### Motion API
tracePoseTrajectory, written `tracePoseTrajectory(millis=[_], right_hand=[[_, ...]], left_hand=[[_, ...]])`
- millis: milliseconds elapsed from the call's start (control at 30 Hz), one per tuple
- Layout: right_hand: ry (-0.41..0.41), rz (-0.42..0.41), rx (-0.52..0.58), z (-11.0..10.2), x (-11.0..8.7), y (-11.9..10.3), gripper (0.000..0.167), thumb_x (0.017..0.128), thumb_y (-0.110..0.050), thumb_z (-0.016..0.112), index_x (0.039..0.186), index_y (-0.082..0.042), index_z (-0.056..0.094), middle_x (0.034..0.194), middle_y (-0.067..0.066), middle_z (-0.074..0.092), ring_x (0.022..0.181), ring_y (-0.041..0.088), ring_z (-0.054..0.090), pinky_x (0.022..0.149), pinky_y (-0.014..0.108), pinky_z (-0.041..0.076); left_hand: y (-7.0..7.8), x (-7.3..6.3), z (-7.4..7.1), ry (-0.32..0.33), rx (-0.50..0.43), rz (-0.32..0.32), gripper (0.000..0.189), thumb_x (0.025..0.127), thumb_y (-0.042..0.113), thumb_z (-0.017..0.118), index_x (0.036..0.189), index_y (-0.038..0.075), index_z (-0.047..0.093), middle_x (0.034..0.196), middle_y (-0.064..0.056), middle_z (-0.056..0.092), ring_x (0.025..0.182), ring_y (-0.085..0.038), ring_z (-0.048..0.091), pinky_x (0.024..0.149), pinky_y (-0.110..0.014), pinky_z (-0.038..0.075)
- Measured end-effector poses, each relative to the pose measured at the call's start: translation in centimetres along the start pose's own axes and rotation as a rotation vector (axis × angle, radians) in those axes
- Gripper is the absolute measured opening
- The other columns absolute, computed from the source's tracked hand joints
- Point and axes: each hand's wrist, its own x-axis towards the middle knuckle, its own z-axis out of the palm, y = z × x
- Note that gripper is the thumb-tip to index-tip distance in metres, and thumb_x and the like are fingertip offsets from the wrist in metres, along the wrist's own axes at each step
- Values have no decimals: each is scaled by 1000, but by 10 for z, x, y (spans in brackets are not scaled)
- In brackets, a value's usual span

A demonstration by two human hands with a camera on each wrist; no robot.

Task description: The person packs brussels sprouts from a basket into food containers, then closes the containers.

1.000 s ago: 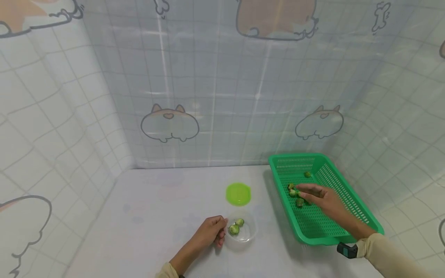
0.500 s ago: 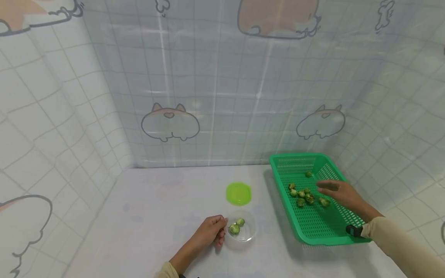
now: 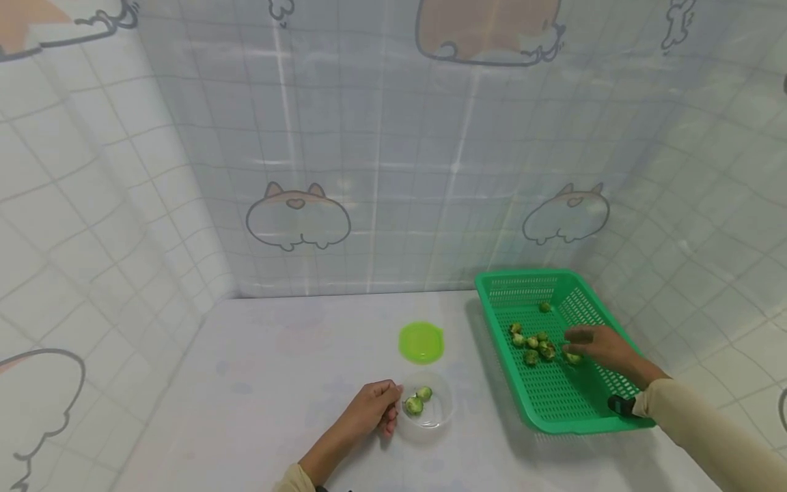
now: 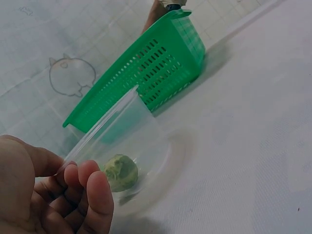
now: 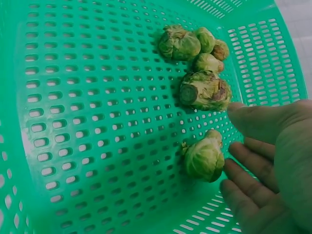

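Right grip (image 3: 599,346) beside partly hidden sprout (image 3: 573,359)

Head view high, wrists close (basket (image 3: 556,403) shared)

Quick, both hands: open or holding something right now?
Left hand: closed, pinching the clear tub by its rim.
Right hand: open, holding nothing, next to a sprout in the green basket.
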Motion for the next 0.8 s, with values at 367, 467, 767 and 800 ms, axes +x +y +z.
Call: tracePoseTrajectory(millis=[367, 467, 767, 800], right_hand=[[-16, -5, -81, 1, -1, -1, 43, 96, -15, 69, 125, 15, 59, 120, 33, 63, 107, 48, 63, 82, 50, 58], [-9, -13, -88, 1, 1, 0, 40, 94, -11, 70, 122, 15, 61, 118, 33, 64, 106, 48, 63, 81, 50, 58], [-7, -21, -102, 2, 4, 1, 37, 89, -7, 74, 119, 13, 64, 115, 31, 66, 104, 47, 64, 79, 47, 59], [-8, -25, -96, 2, 4, 2, 37, 89, -7, 74, 119, 13, 64, 116, 31, 66, 104, 47, 64, 79, 47, 59]], left_hand=[[1, -1, 0, -4, -16, -2, 39, 105, 29, 54, 84, -4, 53, 66, 0, 52, 51, -12, 54, 48, -22, 50], [1, -1, 0, -3, -19, 1, 41, 105, 29, 54, 84, -6, 53, 65, 0, 52, 51, -12, 54, 47, -22, 50], [0, -1, -1, -7, -16, -1, 38, 106, 29, 52, 83, -2, 54, 66, 0, 52, 51, -13, 55, 47, -22, 49], [0, 0, -1, -8, -16, -2, 38, 106, 29, 52, 83, -1, 54, 66, 0, 52, 51, -13, 55, 47, -22, 49]])
